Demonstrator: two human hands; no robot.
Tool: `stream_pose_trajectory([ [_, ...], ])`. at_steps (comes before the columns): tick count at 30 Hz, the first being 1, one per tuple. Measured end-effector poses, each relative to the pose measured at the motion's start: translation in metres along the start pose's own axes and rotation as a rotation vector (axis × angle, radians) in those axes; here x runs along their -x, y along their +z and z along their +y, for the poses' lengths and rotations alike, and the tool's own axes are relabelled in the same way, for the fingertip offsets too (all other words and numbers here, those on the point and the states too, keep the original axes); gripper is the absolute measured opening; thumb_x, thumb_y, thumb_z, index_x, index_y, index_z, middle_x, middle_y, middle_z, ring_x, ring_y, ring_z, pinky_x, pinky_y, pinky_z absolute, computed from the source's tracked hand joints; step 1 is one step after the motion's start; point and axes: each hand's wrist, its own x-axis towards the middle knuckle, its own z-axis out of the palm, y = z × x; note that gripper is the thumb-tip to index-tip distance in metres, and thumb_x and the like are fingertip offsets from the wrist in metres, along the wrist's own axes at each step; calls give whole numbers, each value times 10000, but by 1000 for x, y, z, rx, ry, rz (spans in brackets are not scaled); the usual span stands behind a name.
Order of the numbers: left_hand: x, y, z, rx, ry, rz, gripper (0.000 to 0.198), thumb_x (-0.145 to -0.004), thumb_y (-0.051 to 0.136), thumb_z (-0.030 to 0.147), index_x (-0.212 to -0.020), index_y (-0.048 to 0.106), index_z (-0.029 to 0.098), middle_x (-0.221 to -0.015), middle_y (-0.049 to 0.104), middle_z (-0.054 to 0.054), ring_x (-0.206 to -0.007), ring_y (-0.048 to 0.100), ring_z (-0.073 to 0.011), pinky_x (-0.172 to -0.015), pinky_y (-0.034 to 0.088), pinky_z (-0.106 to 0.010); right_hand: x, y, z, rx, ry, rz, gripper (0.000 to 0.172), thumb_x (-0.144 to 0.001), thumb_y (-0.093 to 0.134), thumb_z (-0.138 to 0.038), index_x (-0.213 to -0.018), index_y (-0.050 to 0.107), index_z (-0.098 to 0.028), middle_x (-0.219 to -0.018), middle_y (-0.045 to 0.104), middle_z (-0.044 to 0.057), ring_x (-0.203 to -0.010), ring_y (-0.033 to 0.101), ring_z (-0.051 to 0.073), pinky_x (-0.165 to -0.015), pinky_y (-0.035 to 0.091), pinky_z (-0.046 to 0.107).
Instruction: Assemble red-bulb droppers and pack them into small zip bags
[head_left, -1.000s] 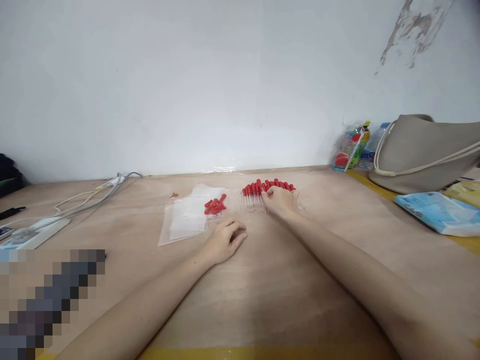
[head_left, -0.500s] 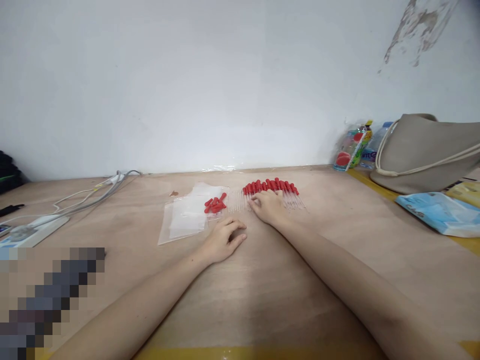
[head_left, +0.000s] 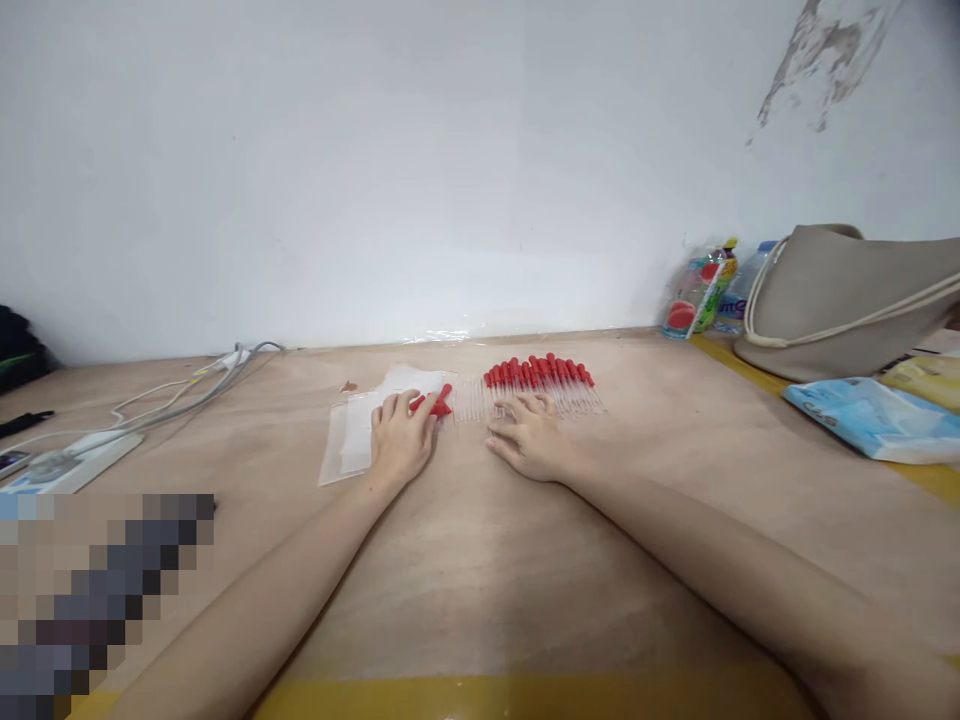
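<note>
A row of clear glass droppers with red rubber bulbs (head_left: 541, 374) lies near the far middle of the wooden table (head_left: 480, 580). My right hand (head_left: 525, 438) rests flat in front of them, fingers spread, fingertips on the glass stems. A small pile of loose red bulbs (head_left: 436, 403) lies on clear plastic bags (head_left: 352, 440) to the left. My left hand (head_left: 401, 440) lies on the bags, fingers stretched out, fingertips touching the loose red bulbs. Neither hand grips anything.
A power strip with grey cables (head_left: 67, 455) lies at the left. At the right stand a beige bag (head_left: 855, 300), drink bottles (head_left: 701, 290) against the wall and a blue packet (head_left: 874, 420). A blurred patch covers the lower left corner.
My left hand moved forward from the bare table onto the bags, reaching the loose red bulbs. My right hand slid back and left from the bulbs to the stems, fingers spreading.
</note>
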Motion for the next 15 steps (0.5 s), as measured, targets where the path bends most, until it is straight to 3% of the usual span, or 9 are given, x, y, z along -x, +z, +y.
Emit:
stream_pose_trajectory([
  [6, -6, 10, -8, -9, 66, -49, 314, -845, 413, 242, -1121, 560, 280, -1227, 445, -110, -1096, 354, -317, -847, 296, -480, 42, -24, 1, -173, -54, 10, 290, -828, 475, -384, -989, 631, -202, -1086, 534, 92, -991, 470, 192, -855, 309, 364],
  [15, -7, 10, -7, 90, 78, -17, 107, -788, 503, 189, -803, 607, 205, -1012, 572, -75, -971, 435, -266, -772, 370, -389, 38, -21, 0, -92, 270, -9, 408, -714, 552, -570, -920, 656, -233, -889, 600, 50, -860, 509, 201, -772, 276, 360],
])
